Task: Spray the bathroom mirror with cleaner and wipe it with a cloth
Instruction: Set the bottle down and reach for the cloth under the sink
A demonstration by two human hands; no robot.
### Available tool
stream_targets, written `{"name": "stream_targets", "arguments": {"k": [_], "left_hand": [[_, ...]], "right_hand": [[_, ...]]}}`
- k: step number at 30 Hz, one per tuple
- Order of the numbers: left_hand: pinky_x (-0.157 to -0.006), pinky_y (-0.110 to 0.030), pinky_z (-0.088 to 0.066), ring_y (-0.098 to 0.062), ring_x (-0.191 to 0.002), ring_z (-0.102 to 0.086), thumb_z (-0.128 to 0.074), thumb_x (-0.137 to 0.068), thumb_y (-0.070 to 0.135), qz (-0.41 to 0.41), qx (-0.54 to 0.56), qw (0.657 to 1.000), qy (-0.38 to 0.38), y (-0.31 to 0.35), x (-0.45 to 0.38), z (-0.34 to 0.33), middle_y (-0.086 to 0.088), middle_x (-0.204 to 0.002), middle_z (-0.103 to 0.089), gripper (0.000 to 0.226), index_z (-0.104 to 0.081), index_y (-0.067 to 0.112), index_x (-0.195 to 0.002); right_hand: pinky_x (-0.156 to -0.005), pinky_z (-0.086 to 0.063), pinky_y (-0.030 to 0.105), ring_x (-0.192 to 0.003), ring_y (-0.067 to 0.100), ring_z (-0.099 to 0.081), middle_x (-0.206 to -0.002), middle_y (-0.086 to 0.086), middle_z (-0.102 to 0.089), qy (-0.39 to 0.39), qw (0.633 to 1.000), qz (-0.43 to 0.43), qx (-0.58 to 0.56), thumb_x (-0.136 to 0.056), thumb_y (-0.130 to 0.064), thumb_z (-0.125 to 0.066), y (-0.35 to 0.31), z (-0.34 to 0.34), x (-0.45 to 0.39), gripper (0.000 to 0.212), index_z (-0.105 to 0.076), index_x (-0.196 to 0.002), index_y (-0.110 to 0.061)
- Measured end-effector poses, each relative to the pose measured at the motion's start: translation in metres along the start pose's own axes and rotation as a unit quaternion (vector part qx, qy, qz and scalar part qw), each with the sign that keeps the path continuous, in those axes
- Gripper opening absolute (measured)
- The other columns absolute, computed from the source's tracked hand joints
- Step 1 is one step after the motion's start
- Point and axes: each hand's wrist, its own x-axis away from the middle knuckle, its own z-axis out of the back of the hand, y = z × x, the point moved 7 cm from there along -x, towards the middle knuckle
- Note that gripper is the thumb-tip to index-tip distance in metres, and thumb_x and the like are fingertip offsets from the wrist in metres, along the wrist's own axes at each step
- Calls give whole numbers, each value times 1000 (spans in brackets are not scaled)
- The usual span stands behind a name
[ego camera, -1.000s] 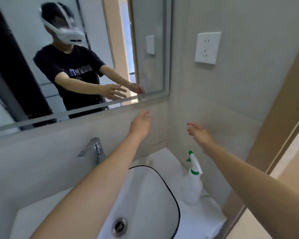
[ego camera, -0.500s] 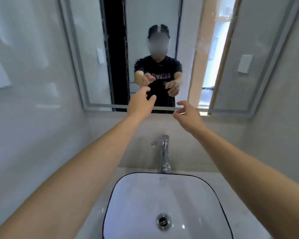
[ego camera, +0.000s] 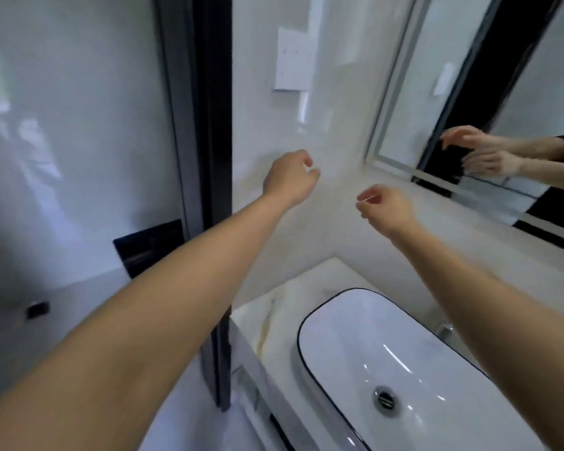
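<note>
Above the near-left corner of the counter (ego camera: 274, 307), both your bare arms reach out toward the tiled wall (ego camera: 332, 131). Your left hand (ego camera: 288, 179) hangs in the air with its fingers loosely curled and nothing in them. Your right hand (ego camera: 385, 206) floats just to the right of it and slightly lower, fingers also loosely curled and holding nothing. The two hands are near each other but apart, and neither touches the wall.

At the far right, the mirror (ego camera: 469, 92) hangs on the wall, its pale frame running down and to the right. It reflects both your hands and a dark sleeve. Your right hand is nearer to the mirror than your left, yet well short of the glass.

Below your right arm sits a white basin (ego camera: 355, 336) with a thin dark rim, set on the counter, its drain (ego camera: 385, 398) near the bottom. On the wall above your left hand is a white socket plate (ego camera: 293, 60). A dark door frame (ego camera: 215, 157) stands at the left.
</note>
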Motion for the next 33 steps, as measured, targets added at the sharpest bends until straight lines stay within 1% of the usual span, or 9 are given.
{"name": "stream_targets", "arguments": {"k": [2, 5, 9, 13, 17, 20, 23, 25, 33], "left_hand": [[-94, -39, -52, -28, -109, -62, -58, -95, 30, 42, -22, 999, 11, -38, 34, 20, -7, -118, -68, 24, -68, 16, -111], [-86, -44, -57, -24, -96, -64, -57, -97, 27, 91, -52, 994, 15, -86, 84, 48, -4, -104, -69, 19, -68, 14, -103], [-84, -41, -57, -23, -93, -64, -56, -98, 25, 141, -79, 986, 33, -127, 136, 86, -4, -99, -69, 16, -68, 14, -96], [-83, -36, -53, -23, -98, -63, -58, -96, 26, 177, -108, 977, 48, -157, 181, 109, -3, -104, -71, 15, -69, 16, -98], [-83, -41, -56, -26, -94, -65, -59, -95, 24, 212, -99, 971, 42, -187, 229, 107, -5, -100, -71, 15, -69, 13, -95], [-80, -40, -55, -28, -95, -64, -57, -94, 20, 217, -110, 970, 20, -211, 263, 86, -6, -101, -70, 15, -68, 12, -95], [-73, -35, -50, -27, -94, -62, -54, -95, 21, 225, -124, 966, 17, -242, 292, 58, -6, -104, -68, 17, -67, 11, -100], [-74, -35, -51, -27, -94, -62, -54, -95, 21, 230, -129, 964, 15, -268, 310, 38, -6, -104, -67, 18, -67, 10, -103], [-79, -34, -53, -29, -98, -62, -54, -94, 16, 258, -103, 960, 44, -423, 387, -54, -8, -106, -68, 19, -69, 10, -105]], "right_hand": [[-84, -59, 48, -82, 28, -73, -82, 8, -74, -46, 998, 18, -28, -80, -19, -64, -14, -44, 17, 6, -68, -77, -23], [-78, -62, 46, -69, 23, -73, -77, 8, -73, -129, 989, 31, -67, -86, -12, -61, -37, -107, 59, 12, -67, -79, -19], [-75, -63, 39, -72, 22, -72, -91, 12, -73, -201, 976, 52, -67, -92, -13, -59, -64, -162, 108, 11, -69, -92, -11], [-79, -62, 43, -77, 25, -73, -82, 8, -74, -234, 967, 77, -68, -89, -14, -57, -86, -194, 150, 13, -68, -82, -18], [-76, -62, 38, -77, 24, -72, -82, 7, -73, -253, 962, 62, -79, -89, -12, -56, -84, -222, 195, 17, -67, -78, -19], [-78, -61, 39, -76, 22, -70, -82, 7, -72, -271, 959, 50, -70, -90, -12, -57, -60, -255, 227, 15, -67, -81, -18], [-82, -60, 45, -83, 27, -70, -82, 5, -71, -293, 953, 46, -59, -88, -14, -58, -30, -302, 252, 13, -67, -81, -19], [-83, -60, 45, -86, 28, -69, -83, 5, -71, -304, 950, 45, -54, -87, -15, -57, -6, -338, 267, 12, -68, -83, -18], [-83, -60, 47, -87, 30, -70, -87, 7, -72, -312, 949, 37, -25, -88, -9, -51, 114, -476, 311, 20, -69, -83, -16]]}}
